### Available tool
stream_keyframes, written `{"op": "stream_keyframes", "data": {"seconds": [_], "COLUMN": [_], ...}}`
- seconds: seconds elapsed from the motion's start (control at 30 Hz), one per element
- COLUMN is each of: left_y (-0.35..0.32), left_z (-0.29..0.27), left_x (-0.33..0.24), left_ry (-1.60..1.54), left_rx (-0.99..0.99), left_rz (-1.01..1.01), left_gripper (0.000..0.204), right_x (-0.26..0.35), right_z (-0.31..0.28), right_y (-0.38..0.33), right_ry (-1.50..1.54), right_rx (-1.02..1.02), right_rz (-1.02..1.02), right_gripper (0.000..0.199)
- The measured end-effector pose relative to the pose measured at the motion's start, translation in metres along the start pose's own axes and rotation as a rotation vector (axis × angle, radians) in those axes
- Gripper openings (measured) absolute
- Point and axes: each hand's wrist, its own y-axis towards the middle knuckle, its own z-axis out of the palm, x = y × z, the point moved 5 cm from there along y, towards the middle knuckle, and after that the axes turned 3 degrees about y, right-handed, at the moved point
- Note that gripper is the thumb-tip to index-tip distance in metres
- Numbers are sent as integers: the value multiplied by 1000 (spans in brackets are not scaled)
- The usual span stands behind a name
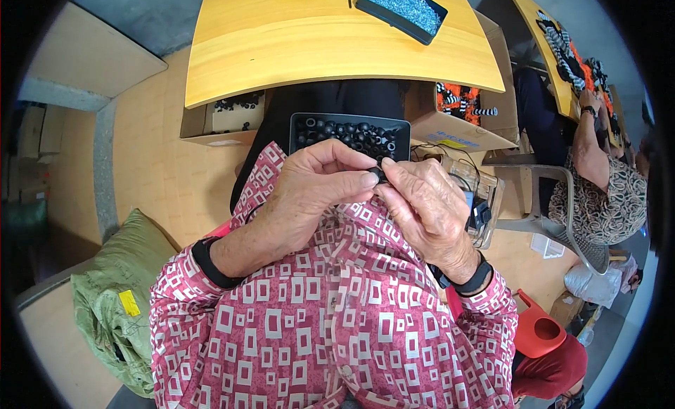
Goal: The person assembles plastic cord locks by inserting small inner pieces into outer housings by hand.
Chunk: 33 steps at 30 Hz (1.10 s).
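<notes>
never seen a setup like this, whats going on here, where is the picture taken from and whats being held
There's no robot here, just a person's two bare hands. The single picture comes from a wide fisheye camera on their head, looking down, so straight edges curve. The left hand and right hand meet, fingertips around a small black piece, partly hidden. Just beyond them, a black tray holds round black pieces, some with visible holes. On the yellow table above sits another dark tray, full of tiny blue bead-like pieces.
</notes>
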Motion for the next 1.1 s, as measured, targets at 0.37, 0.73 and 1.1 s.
{"op": "stream_keyframes", "data": {"seconds": [0.37, 0.73, 1.1], "left_y": [-4, -9, -6], "left_z": [-1, 5, 3], "left_x": [2, 3, 5], "left_ry": [152, 397, 257], "left_rx": [133, 336, 254], "left_rz": [-13, -155, -84], "left_gripper": [26, 50, 27], "right_x": [-31, -20, -15], "right_z": [2, 11, -13], "right_y": [-13, -11, -5], "right_ry": [704, 627, 463], "right_rx": [239, 474, 204], "right_rz": [492, 152, 237], "right_gripper": [15, 34, 24]}}
